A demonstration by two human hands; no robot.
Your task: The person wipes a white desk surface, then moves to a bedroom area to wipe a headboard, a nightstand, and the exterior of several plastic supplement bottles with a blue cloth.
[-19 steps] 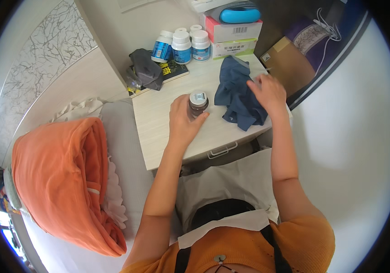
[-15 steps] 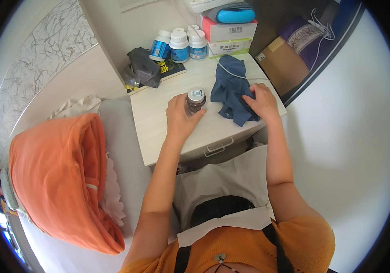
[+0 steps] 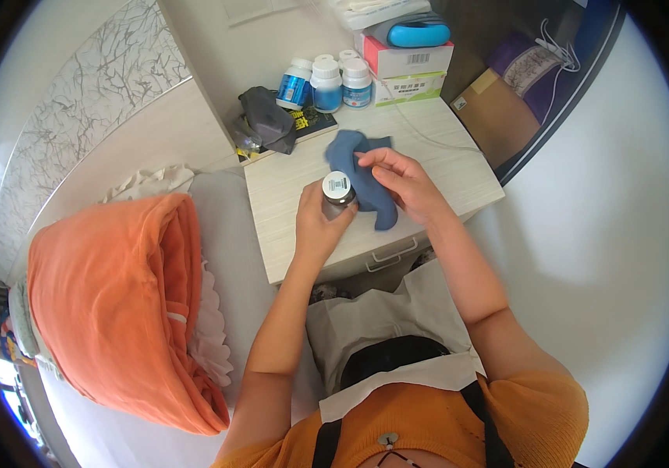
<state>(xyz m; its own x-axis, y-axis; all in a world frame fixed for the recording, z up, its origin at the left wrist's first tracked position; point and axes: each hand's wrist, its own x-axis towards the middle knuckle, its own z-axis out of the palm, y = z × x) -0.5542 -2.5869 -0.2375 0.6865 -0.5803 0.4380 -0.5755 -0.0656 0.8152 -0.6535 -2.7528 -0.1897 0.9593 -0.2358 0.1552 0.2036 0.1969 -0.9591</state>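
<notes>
- The left hand (image 3: 320, 222) is wrapped around a small dark jar (image 3: 339, 195) with a white-labelled lid, held upright above the pale wooden bedside table (image 3: 287, 203); its contents cannot be made out.
- The right hand (image 3: 401, 181) grips a blue cloth (image 3: 365, 175), fingers closed on it, pressed beside the jar.
- Three white-capped bottles (image 3: 326, 82) stand at the back, next to stacked boxes (image 3: 408, 70).

Hidden and cut-off parts
The left hand (image 3: 320, 222) covers the jar's (image 3: 338, 193) body; the blue cloth (image 3: 365, 181) lies partly under the right hand (image 3: 406, 184).
</notes>
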